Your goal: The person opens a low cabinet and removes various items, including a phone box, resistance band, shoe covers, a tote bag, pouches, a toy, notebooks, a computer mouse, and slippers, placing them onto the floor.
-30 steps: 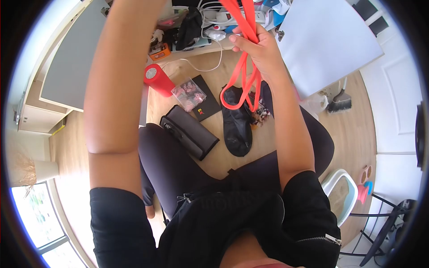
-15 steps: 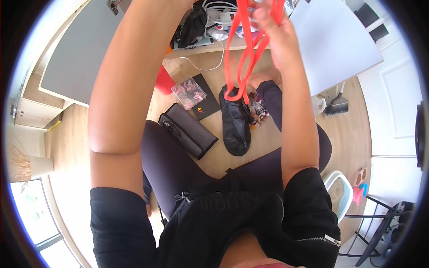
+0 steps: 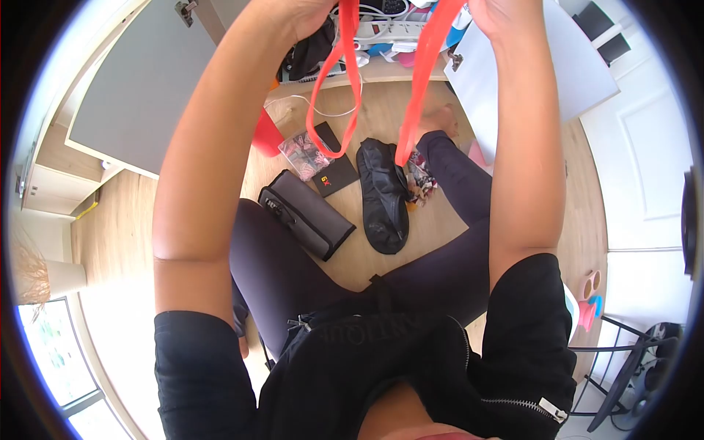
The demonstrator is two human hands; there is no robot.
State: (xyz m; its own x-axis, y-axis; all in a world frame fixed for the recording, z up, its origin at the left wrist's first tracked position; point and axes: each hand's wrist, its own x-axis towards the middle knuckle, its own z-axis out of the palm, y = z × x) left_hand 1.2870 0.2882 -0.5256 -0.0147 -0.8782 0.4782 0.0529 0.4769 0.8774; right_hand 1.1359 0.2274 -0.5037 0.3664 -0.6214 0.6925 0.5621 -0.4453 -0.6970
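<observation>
Both hands are raised at the top edge of the view. My left hand (image 3: 312, 16) is partly cut off by the frame, with a coral-red strap (image 3: 420, 88) hanging from beside it in a long loop. My right hand (image 3: 493, 13) is at the other side, and another length of the strap runs down from it. The fingers of both hands are mostly outside the frame. Beneath the strap, a black pouch (image 3: 383, 198), a dark zipped case (image 3: 308, 214), a clear box of pink items (image 3: 304, 155) and a black flat box (image 3: 337, 176) lie on the floor.
An open cabinet (image 3: 385, 70) full of cables and small things stands ahead, its doors (image 3: 136, 88) swung out on both sides. A red cylinder (image 3: 268, 133) is left of the clear box. Patterned cloth (image 3: 421, 180) lies by the pouch. A black metal stand (image 3: 623, 352) is at right.
My hands have moved apart, my right hand to the right and up. The bunched strap has spread into separate hanging lengths, one near each hand.
</observation>
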